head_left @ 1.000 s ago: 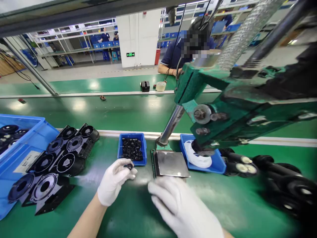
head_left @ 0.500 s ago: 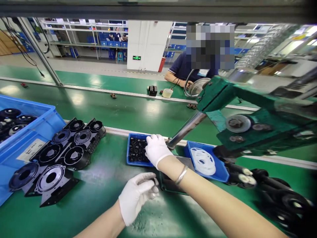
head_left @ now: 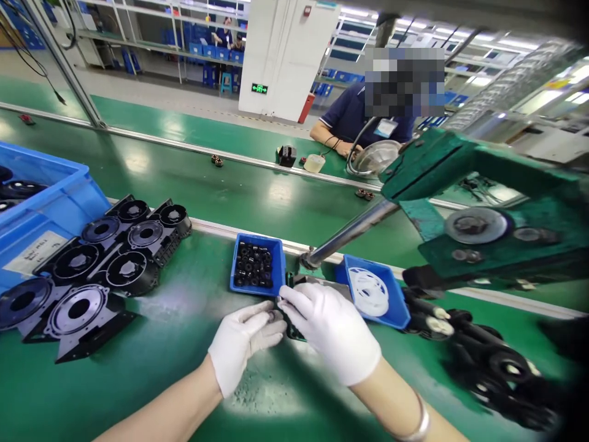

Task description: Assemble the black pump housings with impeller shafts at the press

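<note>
**Hands meet over a small black part at the near edge of the bench**

Gloves first: both of my hands are in white gloves and sit together near the middle of the green bench (head_left: 151, 344), toward its near edge. My left hand (head_left: 242, 353) has its fingers curled around a small dark ring-shaped part (head_left: 271, 317), pinched at the fingertips. My right hand (head_left: 334, 331) is just beside it, fingertips touching or nearly touching the same part; I cannot tell whether the right hand grips anything of its own, as the back of the glove hides the palm.

Just beyond the hands, toward the far edge of the bench, stands a small blue bin (head_left: 277, 264) filled with little black rings. To its right a second blue tray (head_left: 396, 301) holds a white disc (head_left: 368, 291). A dark metal plate (head_left: 294, 331) lies partly under my right hand. Above that, a green press (head_left: 483, 202) reaches over the bench, with its steel lever (head_left: 350, 233) slanting down to the plate.

Toward the left edge lie several black housings (head_left: 115, 258) in a cluster, beside a large blue crate (head_left: 50, 202). At the right edge are black rollers (head_left: 488, 362), blurred.

Across the conveyor a person in a dark blue shirt (head_left: 350, 113) is seated.
</note>
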Demonstrator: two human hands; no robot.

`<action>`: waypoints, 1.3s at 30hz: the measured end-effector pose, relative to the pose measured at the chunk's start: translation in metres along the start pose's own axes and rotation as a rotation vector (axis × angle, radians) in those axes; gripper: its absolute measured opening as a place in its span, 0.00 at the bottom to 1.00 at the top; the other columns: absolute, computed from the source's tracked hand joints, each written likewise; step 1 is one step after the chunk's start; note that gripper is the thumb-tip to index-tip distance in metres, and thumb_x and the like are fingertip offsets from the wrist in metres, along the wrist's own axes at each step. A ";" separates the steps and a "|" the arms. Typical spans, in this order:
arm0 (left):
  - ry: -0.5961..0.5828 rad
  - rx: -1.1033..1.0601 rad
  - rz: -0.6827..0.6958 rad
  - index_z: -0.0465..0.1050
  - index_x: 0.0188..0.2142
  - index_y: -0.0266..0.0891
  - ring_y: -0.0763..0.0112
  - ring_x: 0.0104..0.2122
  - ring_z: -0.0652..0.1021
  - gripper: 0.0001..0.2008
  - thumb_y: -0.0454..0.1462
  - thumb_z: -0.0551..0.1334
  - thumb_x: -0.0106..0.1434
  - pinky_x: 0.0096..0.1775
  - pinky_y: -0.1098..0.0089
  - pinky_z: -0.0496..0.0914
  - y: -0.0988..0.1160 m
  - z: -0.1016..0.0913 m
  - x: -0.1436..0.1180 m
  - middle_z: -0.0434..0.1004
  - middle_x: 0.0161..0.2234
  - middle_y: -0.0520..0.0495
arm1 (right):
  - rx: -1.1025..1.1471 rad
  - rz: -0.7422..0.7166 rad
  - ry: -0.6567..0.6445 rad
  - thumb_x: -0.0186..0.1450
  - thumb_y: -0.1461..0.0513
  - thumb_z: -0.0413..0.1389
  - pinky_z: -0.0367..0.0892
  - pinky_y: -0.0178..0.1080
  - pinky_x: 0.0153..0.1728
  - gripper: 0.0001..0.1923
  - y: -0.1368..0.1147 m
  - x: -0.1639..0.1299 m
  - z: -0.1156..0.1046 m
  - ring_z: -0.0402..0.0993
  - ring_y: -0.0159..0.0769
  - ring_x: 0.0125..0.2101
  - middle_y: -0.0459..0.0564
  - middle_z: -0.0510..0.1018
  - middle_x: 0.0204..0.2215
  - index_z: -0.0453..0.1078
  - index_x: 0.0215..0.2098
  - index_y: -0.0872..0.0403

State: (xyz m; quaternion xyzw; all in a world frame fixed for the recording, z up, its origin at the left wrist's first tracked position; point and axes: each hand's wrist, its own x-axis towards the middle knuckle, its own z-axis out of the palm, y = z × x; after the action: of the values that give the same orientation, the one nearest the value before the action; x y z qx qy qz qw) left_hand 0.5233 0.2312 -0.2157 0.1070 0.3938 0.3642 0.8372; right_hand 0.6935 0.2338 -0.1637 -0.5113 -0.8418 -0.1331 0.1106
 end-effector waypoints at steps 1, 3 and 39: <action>-0.009 0.007 0.002 0.71 0.51 0.27 0.52 0.44 0.81 0.27 0.35 0.72 0.54 0.48 0.60 0.75 0.000 -0.001 0.000 0.78 0.47 0.30 | -0.011 -0.017 0.037 0.73 0.62 0.47 0.56 0.41 0.31 0.11 -0.004 -0.010 0.003 0.65 0.37 0.27 0.48 0.72 0.27 0.72 0.42 0.56; -0.029 0.032 0.009 0.70 0.52 0.27 0.51 0.45 0.81 0.26 0.36 0.71 0.56 0.50 0.58 0.75 -0.001 -0.003 0.000 0.79 0.47 0.30 | -0.042 -0.056 0.067 0.72 0.65 0.47 0.57 0.43 0.34 0.10 -0.012 -0.023 0.009 0.66 0.39 0.29 0.51 0.73 0.30 0.71 0.44 0.58; -0.091 0.231 0.053 0.75 0.49 0.33 0.53 0.47 0.80 0.26 0.38 0.75 0.51 0.50 0.60 0.75 0.001 -0.003 -0.005 0.79 0.47 0.36 | 0.338 0.234 0.159 0.69 0.68 0.51 0.73 0.48 0.37 0.21 -0.042 -0.065 0.018 0.73 0.45 0.39 0.60 0.75 0.42 0.59 0.59 0.59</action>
State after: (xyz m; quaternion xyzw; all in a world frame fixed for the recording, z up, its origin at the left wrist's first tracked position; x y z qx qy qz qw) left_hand 0.5185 0.2278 -0.2145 0.2294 0.3916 0.3333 0.8264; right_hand 0.6843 0.1674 -0.2067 -0.5675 -0.7758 -0.0165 0.2754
